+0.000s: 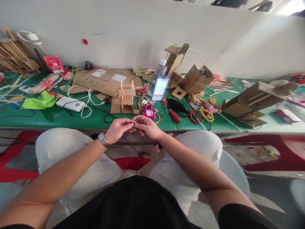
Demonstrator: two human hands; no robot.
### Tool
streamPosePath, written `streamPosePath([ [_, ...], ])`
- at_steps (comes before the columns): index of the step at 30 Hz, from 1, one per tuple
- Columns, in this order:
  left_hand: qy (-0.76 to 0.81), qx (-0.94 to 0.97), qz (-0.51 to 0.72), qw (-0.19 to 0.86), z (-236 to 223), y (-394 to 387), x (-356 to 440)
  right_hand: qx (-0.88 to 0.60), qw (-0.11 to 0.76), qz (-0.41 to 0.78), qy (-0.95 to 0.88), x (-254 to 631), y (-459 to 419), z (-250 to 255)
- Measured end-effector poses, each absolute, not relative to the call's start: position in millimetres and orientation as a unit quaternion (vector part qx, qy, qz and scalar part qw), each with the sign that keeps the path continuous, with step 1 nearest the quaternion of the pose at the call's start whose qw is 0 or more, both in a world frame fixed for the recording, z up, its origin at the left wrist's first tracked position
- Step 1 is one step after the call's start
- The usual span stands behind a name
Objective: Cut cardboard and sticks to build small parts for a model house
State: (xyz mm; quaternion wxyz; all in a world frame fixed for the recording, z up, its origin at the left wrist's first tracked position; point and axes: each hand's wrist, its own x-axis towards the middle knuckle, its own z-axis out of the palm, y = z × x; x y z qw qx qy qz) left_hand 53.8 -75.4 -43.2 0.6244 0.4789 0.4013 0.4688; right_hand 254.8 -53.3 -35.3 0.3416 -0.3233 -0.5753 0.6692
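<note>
While held close together near the front edge of the green worktop (164,126), fingertips meeting: bare left hand (116,129), with silver metal wristband (104,140), and bare right hand (150,128). Grip of both: narrow, thumbs and fingers pinched on a small dark piece (134,123), too tiny to identify; located between the two sets of fingertips.

Just beyond: bright pink plastic device with white face (149,112); beside it, small upright brown cardboard structure topped with wooden sticks (127,93).

To the right: red-handled tool (175,116); soft-looking black elongated object (176,105); large brown cardboard model lying tilted (240,101).

To the left: white rectangular block with black cord (71,104); crumpled lime-green sheet (39,101).

Toward the pale grey wall (133,28): flat brown cardboard with white labels (90,81); clear plastic bottle with white cap (160,70).
</note>
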Motion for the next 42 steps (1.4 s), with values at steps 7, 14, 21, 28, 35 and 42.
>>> streamPosePath([
  [7, 0.415, 0.44, 0.46, 0.65, -42.4, -74.6, 54.7, -0.345, 0.367, 0.609, -0.613, 254.3, -55.2, -34.2],
  [14, 0.414, 0.382, 0.461, 0.686, -40.5, -74.1, 58.0, -0.357, 0.407, 0.532, -0.652, 253.5, -57.2, -36.8],
  [21, 0.423, 0.382, 0.45, 0.687, -38.1, -75.1, 59.3, -0.396, 0.411, 0.458, -0.682, 253.0, -59.2, -35.8],
  [28, 0.433, 0.402, 0.455, 0.667, -41.0, -76.1, 58.9, -0.418, 0.41, 0.422, -0.692, 253.3, -59.7, -35.2],
  [35, 0.442, 0.435, 0.449, 0.643, -41.4, -75.8, 58.2, -0.428, 0.387, 0.425, -0.698, 254.6, -59.3, -35.1],
  [42, 0.455, 0.457, 0.444, 0.622, -45.0, -75.1, 57.9, -0.432, 0.39, 0.412, -0.701, 254.3, -59.5, -32.9],
])
